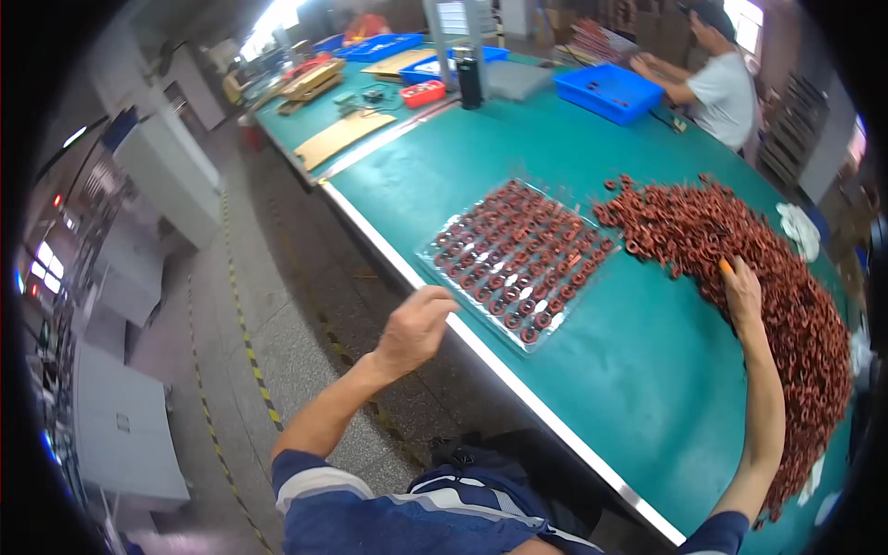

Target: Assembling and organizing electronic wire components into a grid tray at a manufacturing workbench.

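A clear plastic tray (435, 252) lies on the green table, its pockets filled with several copper-red coil rings (523, 245). To its right spreads a large loose heap of the same coil rings (786, 287). My right hand (743, 291) rests on the inner edge of that heap, fingers curled down among the rings, an orange cot on one fingertip. My left hand (416, 326) hovers at the table's near edge, just left of the tray's front corner, fingers loosely curled with nothing visible in them.
The green table (592, 370) has a metal front edge. At the far end stand blue bins (609, 91), a red box (424, 92), cardboard sheets (342, 137) and a dark upright device (470, 79). Another person (721, 83) works at the far right. White cloth (800, 229) lies beyond the heap.
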The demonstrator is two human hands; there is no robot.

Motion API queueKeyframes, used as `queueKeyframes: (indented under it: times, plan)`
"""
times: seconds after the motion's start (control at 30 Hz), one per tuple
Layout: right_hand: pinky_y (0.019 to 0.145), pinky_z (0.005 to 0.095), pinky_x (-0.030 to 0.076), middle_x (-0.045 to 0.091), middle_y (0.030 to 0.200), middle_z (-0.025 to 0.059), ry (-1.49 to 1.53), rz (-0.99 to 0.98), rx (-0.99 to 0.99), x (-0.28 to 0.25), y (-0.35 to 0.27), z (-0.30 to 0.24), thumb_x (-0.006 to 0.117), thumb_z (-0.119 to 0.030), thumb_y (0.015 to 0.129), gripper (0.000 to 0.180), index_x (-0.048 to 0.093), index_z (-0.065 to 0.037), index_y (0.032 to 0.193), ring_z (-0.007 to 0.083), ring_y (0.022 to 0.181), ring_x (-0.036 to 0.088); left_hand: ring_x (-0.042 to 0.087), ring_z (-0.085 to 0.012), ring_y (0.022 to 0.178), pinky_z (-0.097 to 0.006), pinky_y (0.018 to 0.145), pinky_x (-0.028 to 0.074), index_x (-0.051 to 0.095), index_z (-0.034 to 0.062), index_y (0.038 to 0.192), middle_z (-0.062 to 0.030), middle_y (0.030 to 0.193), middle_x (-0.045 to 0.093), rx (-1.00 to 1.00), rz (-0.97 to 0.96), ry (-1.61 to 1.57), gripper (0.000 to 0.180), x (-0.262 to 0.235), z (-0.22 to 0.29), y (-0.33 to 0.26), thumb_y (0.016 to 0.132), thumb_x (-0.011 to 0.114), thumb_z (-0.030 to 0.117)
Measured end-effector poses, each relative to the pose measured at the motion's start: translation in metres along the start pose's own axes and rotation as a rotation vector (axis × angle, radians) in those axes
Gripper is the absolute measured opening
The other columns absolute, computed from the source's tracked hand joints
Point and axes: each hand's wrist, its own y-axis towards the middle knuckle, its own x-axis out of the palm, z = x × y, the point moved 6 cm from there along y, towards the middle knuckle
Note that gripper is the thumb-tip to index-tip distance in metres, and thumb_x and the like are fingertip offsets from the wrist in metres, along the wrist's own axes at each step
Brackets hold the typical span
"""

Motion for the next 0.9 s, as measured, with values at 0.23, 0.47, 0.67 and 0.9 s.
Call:
queueKeyframes:
  times: [0.23,0.47,0.67,0.9]
  plan:
    - [0.068,0.0273,0.05,0.066,0.088,0.007,0.654,0.522,0.623,-0.065,-0.074,0.038,0.053,-0.022,0.098,0.027,0.066,-0.002,0.11,0.0138,0.072,0.058,0.061,-0.0278,0.095,-0.034,0.081,0.05,0.064,0.0002,0.094,-0.0127,0.097,0.062,0.187,-0.017,-0.588,0.018,0.083,0.092,0.036,0.079,0.062,-0.01]
    - [0.062,0.0216,0.05,0.066,0.083,0.0044,1.11,0.481,0.822,-0.08,-0.099,-0.032,0.058,-0.018,0.096,0.024,0.068,0.001,0.106,0.0086,0.071,0.062,0.061,-0.0196,0.093,-0.03,0.077,0.052,0.041,-0.0059,0.128,-0.0159,0.111,0.056,-0.383,-0.327,-1.2,0.04,0.262,0.173,0.087,0.094,0.054,0.012]
    - [0.059,0.0221,0.051,0.065,0.076,0.0045,1.243,0.57,1.001,-0.095,-0.168,-0.05,0.058,-0.016,0.095,0.021,0.068,0.001,0.099,0.0082,0.065,0.061,0.061,-0.0207,0.096,-0.03,0.076,0.054,0.042,-0.0064,0.127,-0.0172,0.116,0.057,-0.409,-0.683,-1.627,0.039,0.34,0.249,0.075,0.097,0.051,0.016]
    - [0.068,0.0255,0.05,0.068,0.083,0.0057,1.097,0.257,0.899,-0.094,-0.187,-0.05,0.067,-0.024,0.086,0.032,0.066,0.001,0.106,0.0102,0.076,0.061,0.053,-0.0063,0.061,-0.021,0.053,0.045,0.061,0.0018,0.102,-0.0008,0.078,0.061,-0.205,-0.742,-1.235,0.018,0.337,0.242,0.061,0.096,0.055,0.017]
